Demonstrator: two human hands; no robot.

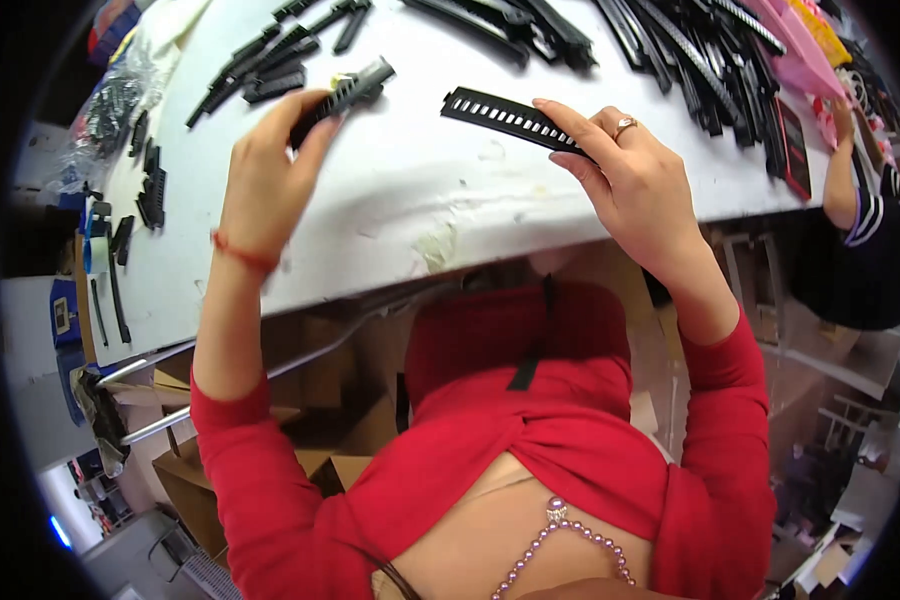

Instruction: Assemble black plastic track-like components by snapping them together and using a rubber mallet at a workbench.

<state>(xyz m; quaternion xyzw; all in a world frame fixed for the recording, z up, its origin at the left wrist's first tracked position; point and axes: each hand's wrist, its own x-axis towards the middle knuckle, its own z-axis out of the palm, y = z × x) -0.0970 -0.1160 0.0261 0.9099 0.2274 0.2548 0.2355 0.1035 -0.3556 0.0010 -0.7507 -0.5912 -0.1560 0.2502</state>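
My left hand is closed around a short black plastic part with a ridged grey top, held over the white table. Between the thumb and fingers of my right hand is a long flat black slotted strip, with a row of rectangular openings along it. The strip's free end points left, toward the other part, and a gap separates the two. My right palm and fingers cover the strip's near end.
Black plastic parts lie at the far left of the white table. More long black strips are heaped at the far right beside a red-edged phone-like object. Another person's arm shows at right. Cardboard boxes stand below.
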